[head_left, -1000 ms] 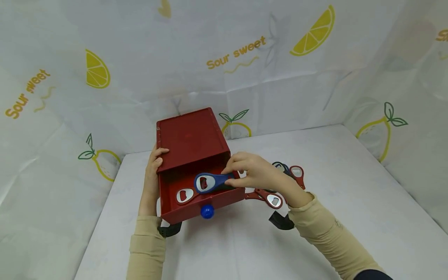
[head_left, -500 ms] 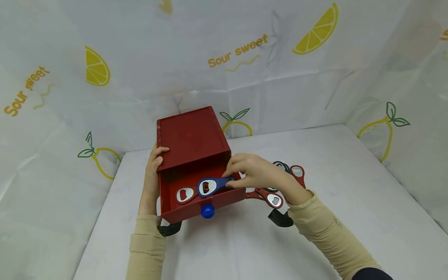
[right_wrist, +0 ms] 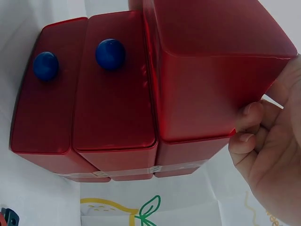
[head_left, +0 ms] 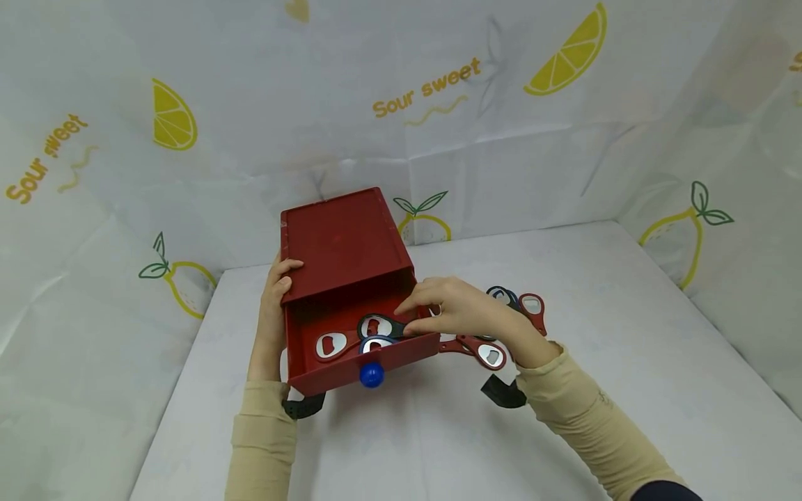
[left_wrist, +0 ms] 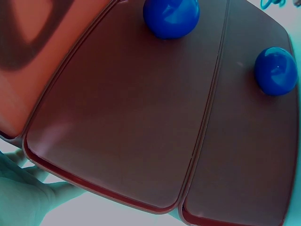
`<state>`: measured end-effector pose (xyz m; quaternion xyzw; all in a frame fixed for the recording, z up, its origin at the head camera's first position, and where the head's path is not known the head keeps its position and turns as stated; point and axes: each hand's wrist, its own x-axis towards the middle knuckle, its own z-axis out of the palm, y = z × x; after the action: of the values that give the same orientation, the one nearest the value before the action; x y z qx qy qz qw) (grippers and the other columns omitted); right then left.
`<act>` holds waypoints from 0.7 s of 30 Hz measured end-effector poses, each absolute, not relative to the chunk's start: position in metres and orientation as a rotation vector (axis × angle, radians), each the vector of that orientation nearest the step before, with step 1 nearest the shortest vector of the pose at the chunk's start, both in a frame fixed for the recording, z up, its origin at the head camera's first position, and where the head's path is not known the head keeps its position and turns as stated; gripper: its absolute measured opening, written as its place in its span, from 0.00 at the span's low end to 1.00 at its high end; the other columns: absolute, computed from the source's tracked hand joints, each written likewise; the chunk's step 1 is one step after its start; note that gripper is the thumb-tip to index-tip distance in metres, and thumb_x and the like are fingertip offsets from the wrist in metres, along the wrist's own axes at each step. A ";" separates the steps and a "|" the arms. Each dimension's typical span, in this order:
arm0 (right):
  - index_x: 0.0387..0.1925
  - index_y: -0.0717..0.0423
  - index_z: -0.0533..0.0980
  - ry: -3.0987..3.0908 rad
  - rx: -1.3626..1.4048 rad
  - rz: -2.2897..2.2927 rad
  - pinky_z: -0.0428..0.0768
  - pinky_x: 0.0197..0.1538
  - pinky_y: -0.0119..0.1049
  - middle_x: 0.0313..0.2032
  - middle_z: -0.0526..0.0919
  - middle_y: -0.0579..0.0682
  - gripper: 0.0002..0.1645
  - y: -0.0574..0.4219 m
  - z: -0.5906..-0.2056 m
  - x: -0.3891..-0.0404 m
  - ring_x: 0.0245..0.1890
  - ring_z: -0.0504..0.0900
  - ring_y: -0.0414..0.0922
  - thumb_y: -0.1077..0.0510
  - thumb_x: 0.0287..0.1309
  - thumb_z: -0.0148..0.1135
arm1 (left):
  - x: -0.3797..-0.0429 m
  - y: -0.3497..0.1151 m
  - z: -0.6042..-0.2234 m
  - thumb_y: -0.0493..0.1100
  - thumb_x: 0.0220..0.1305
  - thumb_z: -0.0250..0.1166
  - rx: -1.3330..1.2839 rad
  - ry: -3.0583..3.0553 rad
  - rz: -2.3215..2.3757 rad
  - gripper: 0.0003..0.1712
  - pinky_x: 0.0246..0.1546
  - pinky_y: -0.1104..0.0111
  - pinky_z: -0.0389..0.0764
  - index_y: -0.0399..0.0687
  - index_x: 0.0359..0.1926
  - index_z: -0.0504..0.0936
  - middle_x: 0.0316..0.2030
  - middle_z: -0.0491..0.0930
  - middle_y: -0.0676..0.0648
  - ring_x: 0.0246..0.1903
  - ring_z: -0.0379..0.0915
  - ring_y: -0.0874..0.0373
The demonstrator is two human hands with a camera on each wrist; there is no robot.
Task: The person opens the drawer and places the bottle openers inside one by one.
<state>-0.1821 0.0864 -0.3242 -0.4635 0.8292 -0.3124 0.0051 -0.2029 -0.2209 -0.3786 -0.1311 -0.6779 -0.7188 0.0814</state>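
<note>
A red drawer cabinet (head_left: 343, 233) stands tilted in the head view, its top drawer (head_left: 407, 358) pulled out. My left hand (head_left: 272, 303) rests along the cabinet's left side, fingertips over the upper edge. Inside the drawer lie a red bottle opener (head_left: 331, 345), a black bottle opener (head_left: 374, 325) and a blue bottle opener (head_left: 378, 343), partly hidden behind the drawer front. My right hand (head_left: 454, 306) reaches over the drawer's right wall, thumb and forefinger apart beside the black opener's handle. In the right wrist view its other fingers (right_wrist: 249, 115) bend beside the drawer's outer side.
Several more bottle openers, including a red one (head_left: 491, 355), lie on the white table to the right, partly behind my right forearm. Two lower drawers with blue knobs (right_wrist: 110, 54) are closed. A white cloth printed with lemons (head_left: 175, 115) rises behind.
My right hand has lowered the blue bottle opener into the drawer and let go of it. It has dropped towards the drawer front, uncovering the black one. My left hand has stayed put.
</note>
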 end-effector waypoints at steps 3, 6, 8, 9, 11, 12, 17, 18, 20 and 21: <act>0.44 0.52 0.81 2.600 -1.425 -1.004 0.73 0.33 0.26 0.37 0.83 0.44 0.18 0.088 -0.326 -0.182 0.31 0.73 0.38 0.51 0.50 0.67 | -0.203 -0.221 -0.378 0.46 0.64 0.38 -0.389 -2.030 -2.145 0.19 0.53 0.62 0.64 0.59 0.52 0.69 0.72 0.41 0.62 0.65 0.46 0.55; 0.45 0.52 0.81 2.581 -1.399 -1.046 0.73 0.32 0.26 0.39 0.84 0.44 0.18 0.089 -0.328 -0.181 0.30 0.72 0.35 0.52 0.52 0.66 | -0.202 -0.220 -0.377 0.46 0.64 0.39 -0.382 -2.028 -2.150 0.18 0.53 0.61 0.64 0.60 0.51 0.69 0.72 0.42 0.62 0.65 0.45 0.56; 0.46 0.53 0.80 2.567 -1.395 -1.085 0.73 0.32 0.26 0.39 0.84 0.45 0.17 0.089 -0.329 -0.181 0.29 0.71 0.34 0.53 0.53 0.65 | -0.201 -0.219 -0.376 0.46 0.64 0.39 -0.377 -2.031 -2.149 0.18 0.53 0.61 0.64 0.61 0.51 0.69 0.72 0.42 0.62 0.65 0.46 0.55; 0.46 0.53 0.80 2.564 -1.403 -1.110 0.73 0.31 0.26 0.39 0.84 0.45 0.17 0.089 -0.330 -0.181 0.28 0.70 0.33 0.54 0.54 0.64 | -0.201 -0.219 -0.375 0.46 0.64 0.39 -0.376 -2.031 -2.149 0.18 0.53 0.60 0.64 0.61 0.51 0.69 0.72 0.42 0.62 0.65 0.46 0.55; 0.46 0.55 0.79 2.569 -1.426 -1.167 0.72 0.29 0.26 0.36 0.83 0.45 0.16 0.089 -0.332 -0.181 0.26 0.70 0.34 0.56 0.55 0.63 | -0.201 -0.219 -0.375 0.46 0.63 0.39 -0.372 -2.032 -2.147 0.18 0.53 0.60 0.63 0.60 0.51 0.69 0.72 0.42 0.62 0.65 0.45 0.55; 0.47 0.55 0.79 2.581 -1.436 -1.199 0.71 0.29 0.26 0.35 0.82 0.45 0.16 0.089 -0.333 -0.181 0.26 0.69 0.33 0.57 0.55 0.63 | -0.201 -0.219 -0.375 0.46 0.63 0.39 -0.372 -2.032 -2.145 0.18 0.54 0.60 0.63 0.60 0.51 0.69 0.72 0.43 0.62 0.65 0.45 0.56; 0.48 0.59 0.78 2.647 -1.473 -1.394 0.68 0.25 0.26 0.30 0.79 0.44 0.17 0.093 -0.338 -0.181 0.25 0.68 0.33 0.63 0.54 0.62 | -0.202 -0.220 -0.377 0.46 0.63 0.39 -0.371 -2.039 -2.138 0.18 0.54 0.60 0.63 0.59 0.51 0.70 0.72 0.43 0.63 0.65 0.45 0.56; 0.48 0.60 0.78 2.649 -1.493 -1.436 0.68 0.25 0.26 0.31 0.79 0.44 0.18 0.094 -0.338 -0.181 0.25 0.68 0.33 0.64 0.54 0.62 | -0.201 -0.220 -0.377 0.45 0.63 0.39 -0.373 -2.038 -2.139 0.18 0.54 0.60 0.63 0.59 0.50 0.69 0.72 0.43 0.63 0.65 0.45 0.56; 0.48 0.60 0.77 2.654 -1.540 -1.503 0.67 0.26 0.25 0.31 0.80 0.45 0.18 0.095 -0.339 -0.182 0.25 0.67 0.33 0.67 0.52 0.62 | -0.201 -0.220 -0.377 0.45 0.63 0.39 -0.375 -2.040 -2.136 0.18 0.54 0.60 0.63 0.58 0.50 0.69 0.72 0.43 0.63 0.66 0.45 0.56; 0.48 0.60 0.77 2.653 -1.570 -1.536 0.67 0.27 0.26 0.31 0.79 0.45 0.18 0.096 -0.339 -0.182 0.25 0.67 0.34 0.68 0.52 0.62 | -0.201 -0.220 -0.376 0.45 0.63 0.39 -0.375 -2.040 -2.135 0.18 0.54 0.59 0.63 0.58 0.50 0.69 0.72 0.43 0.63 0.66 0.45 0.56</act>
<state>-0.1823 0.0959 -0.3395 -0.4507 0.7615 -0.4408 -0.1506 -0.2011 -0.2201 -0.3762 -0.1256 -0.6830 -0.7148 0.0827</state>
